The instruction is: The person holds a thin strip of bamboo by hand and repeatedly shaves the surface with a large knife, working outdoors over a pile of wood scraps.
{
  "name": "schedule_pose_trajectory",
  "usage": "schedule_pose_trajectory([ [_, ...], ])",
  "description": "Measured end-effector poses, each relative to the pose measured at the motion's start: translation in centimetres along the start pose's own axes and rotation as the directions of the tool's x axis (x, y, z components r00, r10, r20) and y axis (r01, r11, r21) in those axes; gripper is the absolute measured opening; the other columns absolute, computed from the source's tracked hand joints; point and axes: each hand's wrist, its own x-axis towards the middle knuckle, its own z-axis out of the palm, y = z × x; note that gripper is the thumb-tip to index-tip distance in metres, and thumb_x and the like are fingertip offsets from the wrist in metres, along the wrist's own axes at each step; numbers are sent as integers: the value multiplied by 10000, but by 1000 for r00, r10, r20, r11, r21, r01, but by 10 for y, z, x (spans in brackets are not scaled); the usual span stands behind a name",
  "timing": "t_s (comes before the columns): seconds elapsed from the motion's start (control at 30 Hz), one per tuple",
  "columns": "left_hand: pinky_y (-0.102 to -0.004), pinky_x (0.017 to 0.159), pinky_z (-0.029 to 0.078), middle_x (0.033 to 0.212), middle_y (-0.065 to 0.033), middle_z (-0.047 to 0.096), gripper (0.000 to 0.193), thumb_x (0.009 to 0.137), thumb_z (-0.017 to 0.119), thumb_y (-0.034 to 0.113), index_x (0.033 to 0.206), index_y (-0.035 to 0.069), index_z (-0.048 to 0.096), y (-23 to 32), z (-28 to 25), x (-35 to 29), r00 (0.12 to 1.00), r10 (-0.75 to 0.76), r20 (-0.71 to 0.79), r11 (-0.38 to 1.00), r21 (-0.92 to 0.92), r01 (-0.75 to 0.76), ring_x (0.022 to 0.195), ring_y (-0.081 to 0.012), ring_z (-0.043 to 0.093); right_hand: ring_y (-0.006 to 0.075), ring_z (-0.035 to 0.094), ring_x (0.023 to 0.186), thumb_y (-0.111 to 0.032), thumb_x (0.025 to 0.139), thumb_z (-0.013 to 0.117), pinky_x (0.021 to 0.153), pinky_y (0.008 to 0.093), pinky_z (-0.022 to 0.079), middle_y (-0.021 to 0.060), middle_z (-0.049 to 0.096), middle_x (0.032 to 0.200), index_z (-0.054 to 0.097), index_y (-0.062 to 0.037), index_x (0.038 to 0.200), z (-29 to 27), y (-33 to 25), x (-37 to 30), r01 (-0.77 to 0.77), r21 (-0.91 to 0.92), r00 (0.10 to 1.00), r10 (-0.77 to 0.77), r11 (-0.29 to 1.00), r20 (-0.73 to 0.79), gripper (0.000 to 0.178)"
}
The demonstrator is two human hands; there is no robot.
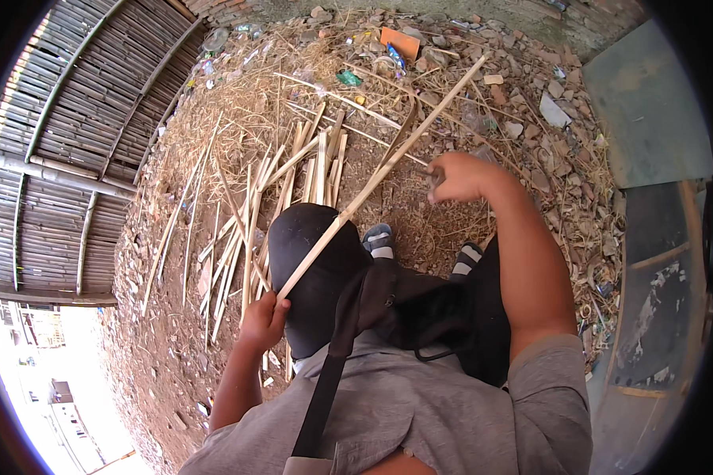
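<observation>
A long, pale split bamboo strip (388, 164) slants across my lap, from low left to far right. My left hand (264, 320) is closed round its near end, beside my left knee. Off to the right of the strip, my right hand (461, 177) is raised with its fingers curled. A small greyish thing shows at those fingertips, too small to name. Under the strip's far half, a dark curved piece (407, 127) shows beyond my feet; I cannot tell whether it is bark or a blade. Several more bamboo strips (322, 170) lie in a loose pile beyond my left knee.
Dry straw (238, 83) and broken stones (523, 99) cover the ground ahead. Among them lie an orange slab (400, 43) and green plastic scrap (348, 77). A bamboo-slat wall (71, 103) stands left, and grey panels (650, 111) stand right. My sandalled feet (379, 239) are just ahead.
</observation>
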Motion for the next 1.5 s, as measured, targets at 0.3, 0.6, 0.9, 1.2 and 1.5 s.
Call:
schedule_pose_trajectory([
  [0.3, -535, 583, 441, 641, -225, 578, 399, 990, 594, 373, 807, 33, 496, 9, -4, -2, 999, -22, -26, 993, 120, 25, 664, -472, 604, 351, 678, 1022, -242, 768, 688, 905, 425, 541, 211, 701, 1067, 689, -29, 1169, 15, -16, -4, -98, -26, 982, 92, 995, -164, 454],
  [0.6, -530, 575, 445, 640, -216, 586, 392, 983, 605, 377, 815, 38, 502, 9, -4, 1, 1000, -22, -19, 997, 73, 23, 661, -468, 608, 330, 695, 997, -335, 772, 761, 882, 436, 540, 189, 716, 1039, 688, -42, 1192, 9, 29, 10, -94, 58, 957, 107, 994, -271, 517],
  [0.9, -531, 562, 439, 611, -200, 566, 396, 969, 635, 371, 800, 44, 491, -1, 2, 1, 999, -1, -49, 997, 83, 5, 625, -452, 597, 329, 692, 993, -301, 762, 772, 878, 430, 538, 186, 708, 1089, 666, -27, 1241, 20, -28, -7, 112, -233, 992, -123, 966, -31, 562],
  [1.2, -537, 531, 418, 590, -207, 540, 392, 968, 640, 350, 787, 45, 473, -2, 12, 0, 984, 95, -151, 994, 74, -84, 584, -463, 569, 334, 699, 960, -245, 775, 705, 870, 427, 549, 186, 717, 1017, 697, -72, 1182, 19, -15, 4, -52, 66, 972, 66, 996, -225, 442],
  [1.5, -532, 540, 430, 616, -212, 563, 397, 972, 623, 361, 786, 41, 481, -1, 7, 6, 987, 73, -144, 993, 100, -59, 607, -462, 588, 347, 694, 941, -235, 779, 692, 851, 441, 546, 181, 712, 1001, 701, -42, 1102, 8, 16, 11, -88, 36, 974, 93, 996, -204, 376],
])
